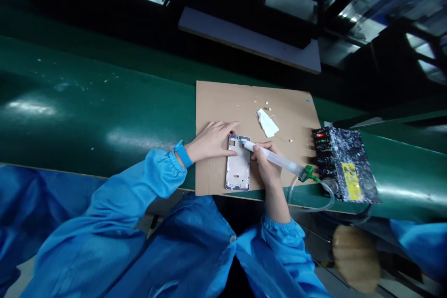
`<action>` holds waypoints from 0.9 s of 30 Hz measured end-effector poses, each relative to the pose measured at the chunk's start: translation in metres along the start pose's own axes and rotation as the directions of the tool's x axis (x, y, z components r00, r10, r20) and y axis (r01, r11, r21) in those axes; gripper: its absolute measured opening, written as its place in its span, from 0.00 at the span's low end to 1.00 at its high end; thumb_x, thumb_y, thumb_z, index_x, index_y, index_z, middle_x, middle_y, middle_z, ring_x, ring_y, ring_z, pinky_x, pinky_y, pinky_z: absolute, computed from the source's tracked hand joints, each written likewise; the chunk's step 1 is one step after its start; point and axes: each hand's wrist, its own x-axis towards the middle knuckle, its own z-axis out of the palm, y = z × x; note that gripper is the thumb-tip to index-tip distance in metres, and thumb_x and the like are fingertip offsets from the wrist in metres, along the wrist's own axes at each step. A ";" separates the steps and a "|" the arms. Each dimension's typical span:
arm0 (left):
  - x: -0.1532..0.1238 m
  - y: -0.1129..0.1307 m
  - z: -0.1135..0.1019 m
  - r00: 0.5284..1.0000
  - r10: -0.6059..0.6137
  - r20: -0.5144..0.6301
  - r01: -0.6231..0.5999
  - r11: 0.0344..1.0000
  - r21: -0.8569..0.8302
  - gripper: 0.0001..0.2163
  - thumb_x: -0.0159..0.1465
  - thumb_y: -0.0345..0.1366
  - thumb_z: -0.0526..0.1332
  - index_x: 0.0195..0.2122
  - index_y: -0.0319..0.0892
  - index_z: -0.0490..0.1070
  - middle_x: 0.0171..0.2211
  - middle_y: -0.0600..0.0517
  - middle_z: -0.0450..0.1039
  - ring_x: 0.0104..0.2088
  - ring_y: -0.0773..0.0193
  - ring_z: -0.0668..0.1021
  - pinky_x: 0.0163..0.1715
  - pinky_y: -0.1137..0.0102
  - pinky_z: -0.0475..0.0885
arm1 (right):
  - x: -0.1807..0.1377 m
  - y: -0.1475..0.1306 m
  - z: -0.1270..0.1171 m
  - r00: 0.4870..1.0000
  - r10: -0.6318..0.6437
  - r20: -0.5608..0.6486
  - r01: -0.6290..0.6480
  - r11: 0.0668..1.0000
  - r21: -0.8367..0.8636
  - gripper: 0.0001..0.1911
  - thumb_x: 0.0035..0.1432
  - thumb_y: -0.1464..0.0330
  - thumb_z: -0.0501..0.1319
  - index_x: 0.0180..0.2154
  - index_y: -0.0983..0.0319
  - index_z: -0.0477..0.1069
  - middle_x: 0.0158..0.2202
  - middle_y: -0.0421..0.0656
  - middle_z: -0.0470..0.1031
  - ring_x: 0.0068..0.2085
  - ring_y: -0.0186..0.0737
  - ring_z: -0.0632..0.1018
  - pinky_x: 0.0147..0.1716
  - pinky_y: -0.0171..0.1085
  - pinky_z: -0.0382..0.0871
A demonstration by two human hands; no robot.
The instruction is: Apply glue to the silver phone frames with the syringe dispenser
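A silver phone frame (238,167) lies upright to me on the brown cardboard sheet (213,102). My left hand (213,142) steadies its upper left side, with the thumb reaching over the inner face and the index finger at the top edge. A blue band (183,154) circles that wrist. Gripped in my right hand (268,163) is a translucent glue dispensing syringe (279,159), slanted so that its tip is at the top of the frame. A green fitting (308,173) caps its rear end, where a clear hose (316,208) is attached. The tip's exact contact cannot be made out.
A scuffed black control box (352,163) with knobs and a yellow label stands on the green bench (139,102) at right. Crumpled white paper (267,123) and small crumbs lie on the cardboard. A round stool (356,258) is below right. Blue sleeves show at both sides.
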 end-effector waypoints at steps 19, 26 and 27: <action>0.004 -0.024 -0.036 0.906 -0.250 -0.342 0.233 0.968 -0.089 0.31 0.72 0.40 0.66 0.74 0.46 0.60 0.69 0.39 0.72 0.64 0.52 0.80 0.68 0.53 0.75 | 0.000 0.000 -0.004 0.956 -0.085 -0.279 0.154 0.960 0.234 0.26 0.61 0.43 0.73 0.38 0.59 0.76 0.22 0.36 0.74 0.23 0.39 0.74 0.27 0.37 0.67; -0.040 -0.013 -0.021 0.831 -0.316 -0.458 0.477 0.829 0.293 0.51 0.67 0.59 0.70 0.80 0.41 0.47 0.75 0.30 0.64 0.76 0.33 0.68 0.71 0.44 0.70 | 0.007 0.010 -0.011 0.920 -0.132 -0.368 0.204 0.965 0.163 0.28 0.62 0.43 0.72 0.43 0.61 0.80 0.32 0.44 0.82 0.32 0.44 0.79 0.33 0.40 0.71; -0.046 -0.013 -0.021 0.822 -0.318 -0.473 0.503 0.794 0.341 0.50 0.68 0.59 0.69 0.80 0.39 0.46 0.75 0.29 0.64 0.75 0.31 0.69 0.70 0.43 0.70 | 0.010 0.013 -0.013 0.916 -0.152 -0.371 0.213 0.968 0.129 0.28 0.62 0.43 0.72 0.45 0.62 0.82 0.35 0.46 0.84 0.34 0.46 0.81 0.35 0.41 0.72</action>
